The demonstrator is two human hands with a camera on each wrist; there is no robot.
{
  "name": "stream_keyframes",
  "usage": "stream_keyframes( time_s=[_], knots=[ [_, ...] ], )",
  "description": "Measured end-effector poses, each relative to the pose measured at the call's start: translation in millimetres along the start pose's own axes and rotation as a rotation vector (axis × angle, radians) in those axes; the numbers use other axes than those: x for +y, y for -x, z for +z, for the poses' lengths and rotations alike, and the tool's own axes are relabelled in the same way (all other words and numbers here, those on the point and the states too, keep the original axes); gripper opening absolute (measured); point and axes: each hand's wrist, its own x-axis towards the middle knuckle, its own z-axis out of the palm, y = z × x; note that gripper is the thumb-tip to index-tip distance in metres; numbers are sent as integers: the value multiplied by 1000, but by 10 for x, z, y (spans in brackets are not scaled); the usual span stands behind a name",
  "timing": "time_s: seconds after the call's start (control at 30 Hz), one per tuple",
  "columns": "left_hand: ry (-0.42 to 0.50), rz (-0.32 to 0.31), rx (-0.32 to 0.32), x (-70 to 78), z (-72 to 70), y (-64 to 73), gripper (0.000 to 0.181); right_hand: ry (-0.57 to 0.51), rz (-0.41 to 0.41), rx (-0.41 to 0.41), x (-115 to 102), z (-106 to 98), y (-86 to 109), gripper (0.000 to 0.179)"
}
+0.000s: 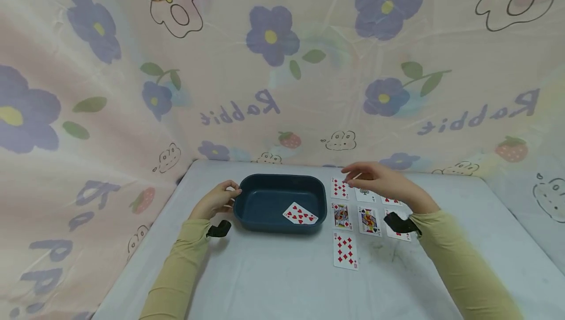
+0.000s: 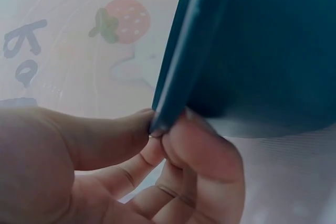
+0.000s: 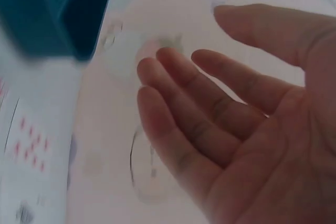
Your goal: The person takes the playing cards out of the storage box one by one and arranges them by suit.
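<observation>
My left hand (image 1: 215,200) pinches the left rim of a dark blue rectangular plastic basin (image 1: 260,207). In the left wrist view, the thumb and a bent finger meet on the basin's edge. One playing card of hearts (image 1: 300,213) lies face up inside, at the right end. My right hand (image 1: 380,183) hovers over the playing cards right of the basin, fingers apart and loosely bent, nothing in its palm. Below its fingertips lies a red diamonds card (image 1: 340,188), and a black clubs card (image 1: 365,195) is partly covered by the hand.
Face-up cards stand in rows beside the basin, among them a king of diamonds (image 1: 342,216), a jack (image 1: 369,221) and a ten of diamonds (image 1: 345,251) nearest me. A white cloth covers the table (image 1: 273,281). Printed curtains (image 1: 309,89) hang behind and at both sides.
</observation>
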Motion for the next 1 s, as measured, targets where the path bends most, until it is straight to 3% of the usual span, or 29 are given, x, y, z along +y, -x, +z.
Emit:
stream_keyframes(
  time_s=[0.17,0.3,0.4,0.67,1.0],
  knots=[
    [-9,-4,14,9,-1,21,14,-28,-106,-104,-209,203,-445,37],
    [-9,-7,17,17,22,34,13,-82,-125,-221,-302,388,-747,36],
    [-1,-4,17,22,35,35,13,-66,-122,-284,-317,513,-947,36],
    [-3,-11,14,18,68,39,14,-102,68,-344,-215,726,-1299,32],
    [-1,-5,22,9,52,28,12,-88,169,-388,-61,895,-1473,33]
  ],
)
